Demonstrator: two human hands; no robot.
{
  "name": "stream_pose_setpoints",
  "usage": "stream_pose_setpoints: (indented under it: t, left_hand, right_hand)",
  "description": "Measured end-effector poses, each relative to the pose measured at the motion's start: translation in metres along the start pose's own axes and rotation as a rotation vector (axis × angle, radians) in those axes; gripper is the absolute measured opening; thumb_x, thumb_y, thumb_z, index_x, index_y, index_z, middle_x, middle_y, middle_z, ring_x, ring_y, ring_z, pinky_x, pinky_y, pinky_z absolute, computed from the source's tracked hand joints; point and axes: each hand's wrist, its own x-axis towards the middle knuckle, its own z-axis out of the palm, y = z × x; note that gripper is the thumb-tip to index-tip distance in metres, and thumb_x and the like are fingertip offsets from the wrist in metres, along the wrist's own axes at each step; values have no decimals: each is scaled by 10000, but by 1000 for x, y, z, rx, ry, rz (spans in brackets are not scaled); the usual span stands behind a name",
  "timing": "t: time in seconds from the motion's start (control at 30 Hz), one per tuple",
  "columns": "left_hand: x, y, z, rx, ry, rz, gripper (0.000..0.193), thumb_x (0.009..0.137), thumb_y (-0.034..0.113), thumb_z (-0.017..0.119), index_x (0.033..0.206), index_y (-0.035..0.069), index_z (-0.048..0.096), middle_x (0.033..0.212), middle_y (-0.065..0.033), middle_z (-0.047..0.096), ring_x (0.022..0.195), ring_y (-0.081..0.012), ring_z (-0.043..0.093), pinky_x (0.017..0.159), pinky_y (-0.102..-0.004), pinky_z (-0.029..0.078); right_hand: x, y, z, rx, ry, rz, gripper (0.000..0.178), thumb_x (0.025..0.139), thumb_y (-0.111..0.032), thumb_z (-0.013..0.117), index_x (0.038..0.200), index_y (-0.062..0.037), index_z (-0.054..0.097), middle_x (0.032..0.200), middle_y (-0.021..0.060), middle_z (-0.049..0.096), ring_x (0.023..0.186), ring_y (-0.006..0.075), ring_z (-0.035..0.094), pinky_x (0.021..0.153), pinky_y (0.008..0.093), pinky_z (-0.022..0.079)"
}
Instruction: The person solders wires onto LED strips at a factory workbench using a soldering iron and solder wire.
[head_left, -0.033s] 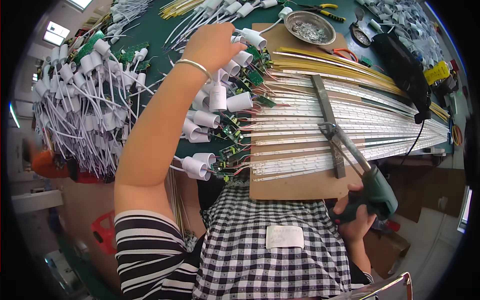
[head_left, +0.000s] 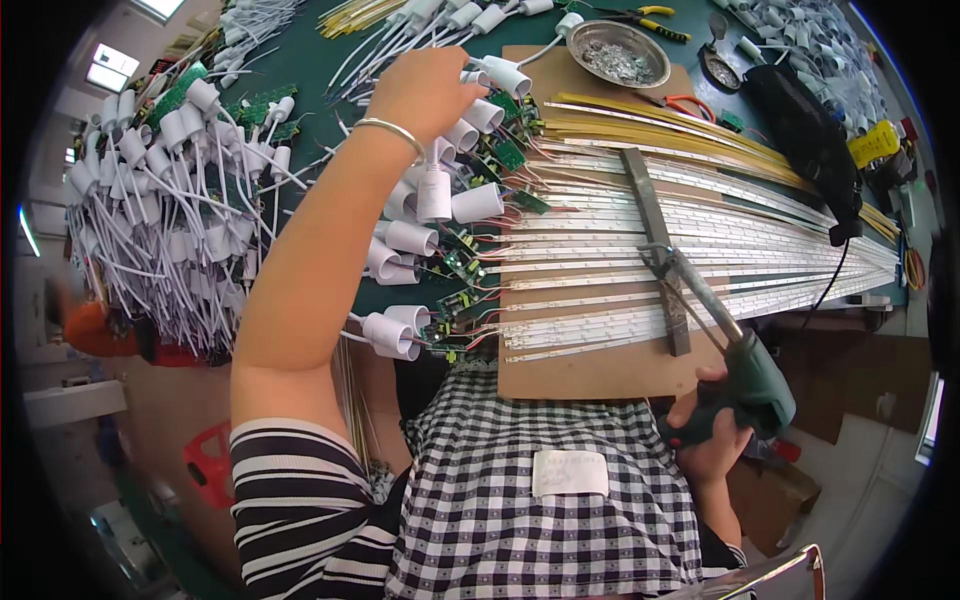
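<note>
My left hand (head_left: pixel 425 95), a metal bangle on its wrist, reaches over the green table. Its fingers are closed on the tail end of a white plastic cap (head_left: pixel 507 76); the pinch itself is partly hidden. Below it, several more white caps (head_left: pixel 412 238) lie in a column, joined by thin wires to small green circuit boards (head_left: pixel 463 262) and the ends of LED strips (head_left: pixel 570 267). Near the table's front edge, my right hand (head_left: pixel 715 445) grips a dark green soldering gun (head_left: pixel 765 390). Its metal barrel points up and left, the tip over a flat metal bar (head_left: pixel 645 200) lying across the strips.
A brown board (head_left: pixel 590 382) lies under the strips. Farther back stand a metal bowl (head_left: pixel 620 55) of scraps, yellow-handled pliers (head_left: pixel 655 20) and orange-handled pliers (head_left: pixel 690 105). White corded caps (head_left: pixel 170 220) are heaped at left. A black cable (head_left: pixel 825 290) hangs at right.
</note>
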Motion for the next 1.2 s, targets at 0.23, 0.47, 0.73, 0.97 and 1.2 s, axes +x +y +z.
stream_pose_setpoints:
  t: [0.23, 0.47, 0.73, 0.97, 1.2]
  left_hand:
    - [-2, -6, 7, -347, -40, -199, 250, 828, 237, 650, 972, 40, 703, 862, -98, 699, 795, -225, 660, 729, -335, 503]
    - [-91, 45, -102, -439, -385, -142, 182, 811, 124, 651, 975, 58, 696, 786, -73, 682, 708, -157, 634, 638, -249, 454]
    - [-245, 84, -63, -263, -324, 170, 126, 745, 114, 615, 864, 111, 653, 812, -1, 662, 688, -162, 592, 641, -317, 403]
    - [-251, 111, -7, -164, 68, 85, 119, 705, 154, 673, 818, 134, 643, 1077, 34, 670, 851, -137, 566, 781, -309, 312]
    - [-242, 119, 3, -88, -5, 90, 83, 744, 131, 664, 812, 172, 646, 1108, 41, 675, 1020, -161, 552, 785, -350, 271]
  right_hand:
    - [1, 9, -2, -37, 41, -19, 502, 875, -327, 549, 1168, 73, 470, 739, 123, 573, 564, 167, 546, 514, 281, 452]
    - [-3, 16, -17, -40, -49, 8, 517, 858, -285, 578, 1208, 71, 445, 1051, 176, 582, 604, 189, 590, 528, 291, 490]
    - [3, 16, -8, -109, -244, 123, 557, 868, -306, 590, 1243, 67, 415, 1122, 182, 560, 613, 200, 599, 512, 292, 498]
    - [-6, 15, -11, -184, -330, 165, 560, 860, -292, 598, 1268, 38, 405, 1143, 174, 560, 631, 206, 602, 548, 295, 504]
    - [-6, 12, -6, -151, -260, 141, 578, 855, -308, 616, 1266, 39, 404, 1149, 170, 560, 637, 207, 602, 546, 302, 501]
